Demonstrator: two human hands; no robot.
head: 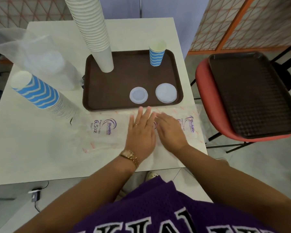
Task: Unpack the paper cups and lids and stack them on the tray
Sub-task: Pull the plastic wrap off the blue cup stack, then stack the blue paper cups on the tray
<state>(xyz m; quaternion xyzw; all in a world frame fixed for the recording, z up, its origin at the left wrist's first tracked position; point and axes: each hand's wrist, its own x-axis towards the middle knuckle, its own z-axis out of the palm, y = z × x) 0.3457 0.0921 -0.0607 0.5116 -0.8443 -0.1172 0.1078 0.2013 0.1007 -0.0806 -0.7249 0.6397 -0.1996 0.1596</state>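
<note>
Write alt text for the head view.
Both hands, left hand and right hand, press flat on an empty cup wrapper before a brown tray holding a tall white cup stack, one striped cup and two lids.

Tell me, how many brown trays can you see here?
2. One brown tray lies on the table, holding cups and lids; the other brown tray rests on the red chair at right.

white table (32, 148) | red chair (202, 78) | lattice screens (245, 19) | grey floor (259, 165)
</note>
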